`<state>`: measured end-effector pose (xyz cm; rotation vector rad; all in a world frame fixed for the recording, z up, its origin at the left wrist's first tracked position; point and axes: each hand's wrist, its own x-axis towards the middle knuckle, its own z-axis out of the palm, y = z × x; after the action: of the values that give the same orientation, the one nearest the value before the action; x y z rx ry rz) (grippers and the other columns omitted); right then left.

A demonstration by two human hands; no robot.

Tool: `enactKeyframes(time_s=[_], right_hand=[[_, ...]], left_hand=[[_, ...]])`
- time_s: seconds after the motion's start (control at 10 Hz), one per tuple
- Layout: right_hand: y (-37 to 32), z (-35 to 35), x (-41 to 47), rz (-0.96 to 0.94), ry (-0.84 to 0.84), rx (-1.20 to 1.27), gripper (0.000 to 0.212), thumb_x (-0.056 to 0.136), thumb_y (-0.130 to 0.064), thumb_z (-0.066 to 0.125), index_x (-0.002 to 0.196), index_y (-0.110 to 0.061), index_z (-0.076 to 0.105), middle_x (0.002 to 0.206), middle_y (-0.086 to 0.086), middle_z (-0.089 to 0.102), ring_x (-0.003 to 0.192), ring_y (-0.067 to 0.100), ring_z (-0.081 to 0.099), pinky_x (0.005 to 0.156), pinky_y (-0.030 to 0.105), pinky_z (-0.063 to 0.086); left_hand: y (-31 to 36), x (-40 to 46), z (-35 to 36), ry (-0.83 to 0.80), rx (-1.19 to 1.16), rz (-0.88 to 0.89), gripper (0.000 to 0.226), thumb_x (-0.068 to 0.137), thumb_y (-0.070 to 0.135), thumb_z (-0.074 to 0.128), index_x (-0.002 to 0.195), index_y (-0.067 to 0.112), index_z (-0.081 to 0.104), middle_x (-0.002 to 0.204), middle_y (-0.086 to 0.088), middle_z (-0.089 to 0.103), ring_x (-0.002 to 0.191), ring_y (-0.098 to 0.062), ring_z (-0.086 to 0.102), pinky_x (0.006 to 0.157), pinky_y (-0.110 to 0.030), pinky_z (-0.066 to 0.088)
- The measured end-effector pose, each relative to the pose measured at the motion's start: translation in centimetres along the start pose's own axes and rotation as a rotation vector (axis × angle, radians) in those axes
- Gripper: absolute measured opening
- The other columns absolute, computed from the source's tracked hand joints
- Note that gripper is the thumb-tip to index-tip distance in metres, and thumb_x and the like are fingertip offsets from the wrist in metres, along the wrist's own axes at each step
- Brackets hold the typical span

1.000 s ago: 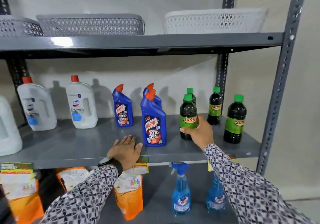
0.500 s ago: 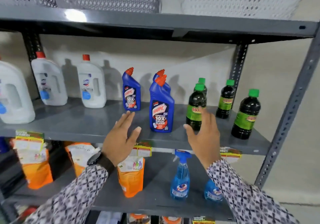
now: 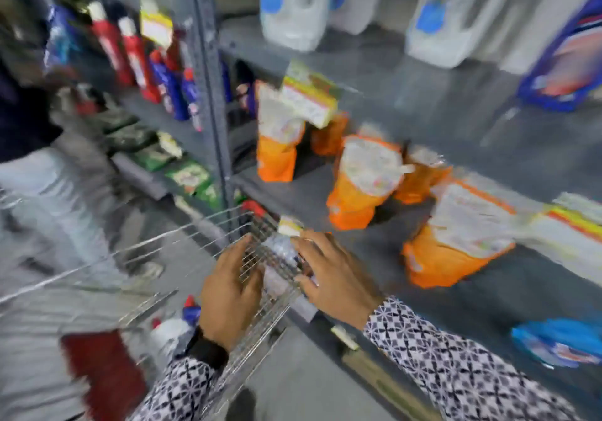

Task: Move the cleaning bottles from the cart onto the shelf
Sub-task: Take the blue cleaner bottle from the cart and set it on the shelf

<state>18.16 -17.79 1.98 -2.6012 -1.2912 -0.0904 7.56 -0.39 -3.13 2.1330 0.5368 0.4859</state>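
Note:
The view is blurred by motion. A wire cart stands at the lower left beside the shelf. My left hand and my right hand hover over the cart's right corner, fingers spread, nothing held. In the cart lie a white bottle with a red cap and a blue bottle with a red cap. On the shelf stand white jugs and a blue bottle at the upper right.
Orange refill pouches fill the lower shelf level, with a blue item at the far right. Red and blue bottles stand on the neighbouring rack at left. Another person stands at the far left.
The view has swung down and left from the middle shelf to the cart. Both hands have left the shelf and now hang over the cart's corner.

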Motion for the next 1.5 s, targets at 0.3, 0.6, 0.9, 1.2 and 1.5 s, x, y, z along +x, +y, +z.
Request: enactKeyframes(time_s=[0.3,0.6,0.9,1.2,1.5], right_hand=[[-3.0,25.5,13.8,0.146,-0.903,0.193,0.040,0.095,-0.028,0.067,0.128,-0.004,0.063,0.120,0.018,0.070,0.113,0.036,0.068,0.087,0.037,0.050],[-5.0,48.1,14.9,0.430,-1.162,0.274,0.039,0.076,-0.033,0.076,0.106,-0.010,0.069,0.107,0.013,0.074,0.104,0.035,0.072,0.089,0.040,0.060],[-7.9,52.2,14.2,0.580,-1.020,0.337,0.040,0.063,-0.017,0.085,0.095,-0.013,0.061,0.093,0.008,0.073,0.083,0.028,0.072,0.073,0.039,0.061],[-6.6,40.7,14.6,0.613,-0.866,0.645,0.031,0.051,-0.022,0.089,0.076,-0.010,0.075,0.076,0.003,0.078,0.071,0.022,0.075,0.062,0.037,0.062],[-3.6,10.0,8.2,0.474,-0.260,1.279,0.042,0.072,0.015,0.082,0.108,0.020,0.061,0.085,0.013,0.075,0.074,0.021,0.071,0.061,0.026,0.060]], left_hand=[[-27.3,2.6,4.2,-0.012,-0.409,-1.076,0.020,0.092,0.013,0.062,0.105,0.000,0.072,0.088,-0.023,0.069,0.072,-0.026,0.065,0.066,-0.026,0.051],[-41.5,1.2,10.0,-0.349,-0.134,-1.235,0.037,0.103,0.015,0.049,0.129,-0.008,0.064,0.135,-0.030,0.064,0.127,-0.041,0.060,0.068,-0.015,0.044],[-45.2,-0.6,11.7,-0.182,-0.370,-1.329,0.059,0.087,0.029,0.048,0.125,-0.015,0.060,0.133,-0.037,0.060,0.123,-0.049,0.059,0.090,-0.034,0.050],[-32.9,0.6,5.8,-0.077,-0.634,-1.193,0.020,0.102,0.018,0.051,0.121,0.017,0.058,0.107,-0.005,0.070,0.089,-0.018,0.070,0.082,-0.034,0.057],[-7.5,0.8,-2.8,-0.057,-0.847,-0.526,0.033,0.095,-0.003,0.059,0.125,0.010,0.060,0.098,0.002,0.079,0.080,-0.013,0.074,0.074,-0.035,0.063]])
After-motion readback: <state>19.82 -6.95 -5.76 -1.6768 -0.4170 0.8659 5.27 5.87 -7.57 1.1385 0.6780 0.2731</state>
